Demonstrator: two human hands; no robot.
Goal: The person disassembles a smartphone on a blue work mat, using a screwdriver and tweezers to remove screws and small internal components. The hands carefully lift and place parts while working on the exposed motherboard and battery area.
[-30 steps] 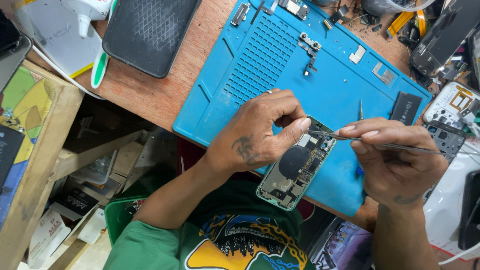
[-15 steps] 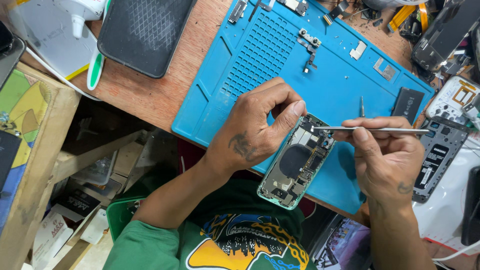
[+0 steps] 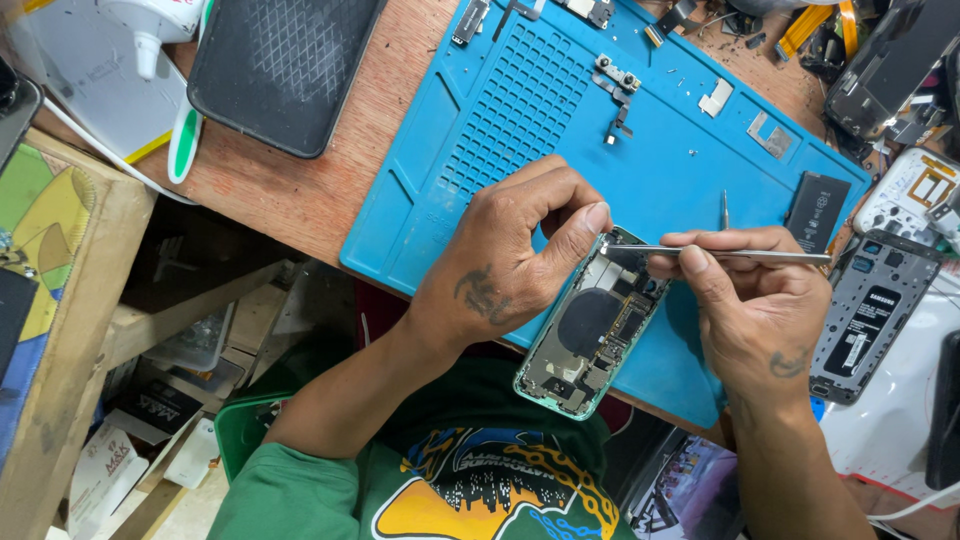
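An opened green phone body [image 3: 590, 330], its insides showing, lies on the near edge of a blue work mat [image 3: 560, 110]. My left hand [image 3: 510, 250] grips the phone's upper end, thumb pressed near the top corner. My right hand [image 3: 750, 310] holds metal tweezers [image 3: 730, 255] pinched between thumb and fingers, with the tip resting at the phone's upper edge beside my left thumb.
Small metal brackets and a camera part [image 3: 615, 85] lie on the mat, with a black battery [image 3: 818, 210] at its right. A dark phone panel [image 3: 280, 65] rests on the wooden table at the left. Another opened phone [image 3: 870, 315] lies at the right.
Both hands have stayed on the phone. The tweezers' tip has shifted slightly along the phone's top, and the camera view has drifted a little.
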